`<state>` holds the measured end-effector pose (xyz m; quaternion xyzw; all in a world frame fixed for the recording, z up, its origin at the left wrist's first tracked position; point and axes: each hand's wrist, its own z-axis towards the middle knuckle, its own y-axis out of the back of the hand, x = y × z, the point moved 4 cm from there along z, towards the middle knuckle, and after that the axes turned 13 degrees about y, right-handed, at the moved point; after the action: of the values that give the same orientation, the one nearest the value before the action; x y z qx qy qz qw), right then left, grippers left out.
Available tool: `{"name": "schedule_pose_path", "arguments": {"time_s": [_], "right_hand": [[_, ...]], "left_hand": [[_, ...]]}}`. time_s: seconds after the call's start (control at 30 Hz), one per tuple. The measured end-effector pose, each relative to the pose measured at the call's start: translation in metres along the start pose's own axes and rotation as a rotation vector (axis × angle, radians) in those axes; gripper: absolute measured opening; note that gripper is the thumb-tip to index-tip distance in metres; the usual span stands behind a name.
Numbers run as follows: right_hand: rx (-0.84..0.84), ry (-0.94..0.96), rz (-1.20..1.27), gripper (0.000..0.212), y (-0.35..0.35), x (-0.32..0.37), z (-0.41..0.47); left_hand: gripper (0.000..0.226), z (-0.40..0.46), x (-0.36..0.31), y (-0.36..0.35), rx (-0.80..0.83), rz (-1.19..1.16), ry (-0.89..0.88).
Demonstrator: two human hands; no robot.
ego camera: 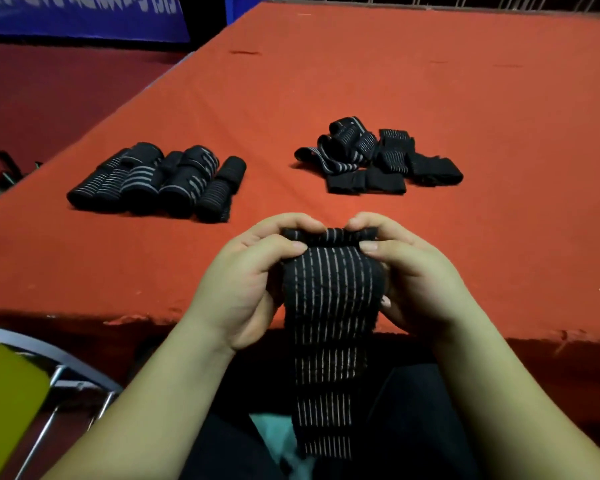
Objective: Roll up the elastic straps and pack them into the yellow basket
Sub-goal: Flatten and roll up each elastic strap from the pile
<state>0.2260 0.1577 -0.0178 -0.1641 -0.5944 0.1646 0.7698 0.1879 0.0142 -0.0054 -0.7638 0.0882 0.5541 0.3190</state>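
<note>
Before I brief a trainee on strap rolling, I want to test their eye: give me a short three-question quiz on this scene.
1. True or false: the strap lies flat on the table.
2. Which side of the table holds the rolled straps? A) left B) right
3. What do the left hand and right hand grip?

Key: 1 false, its tail hangs off the table edge. 2 A; the loose pile is right. 3 The strap's top end.
</note>
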Motion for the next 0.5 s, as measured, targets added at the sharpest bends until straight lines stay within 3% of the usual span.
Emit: {"name": "schedule_pose_path", "arguments": {"time_s": [0.13,0.2,0.3,0.5], "right_hand": [[-0.056,-0.058,-0.018,0.023,0.01,-0.018,0.0],[0.007,-0.046,0.024,0.013,0.011,-0.022,-0.001],[0.045,-0.022,-0.023,0.029,0.009,-0.026,-0.003],[-0.032,0.052,-0.214,0.028,0.01,-0.031,-0.004]], "left_hand": [[0.021,0.002,0.015,0.013,-0.046,0.008,0.038],[0.012,0.002,0.019,0.017,-0.065,0.044,0.025],[0.008,0.002,0.023,0.019,-0.114,0.087,0.004],[0.016,0.002,0.034,0.023,-0.121,0.102,-0.024]]}}
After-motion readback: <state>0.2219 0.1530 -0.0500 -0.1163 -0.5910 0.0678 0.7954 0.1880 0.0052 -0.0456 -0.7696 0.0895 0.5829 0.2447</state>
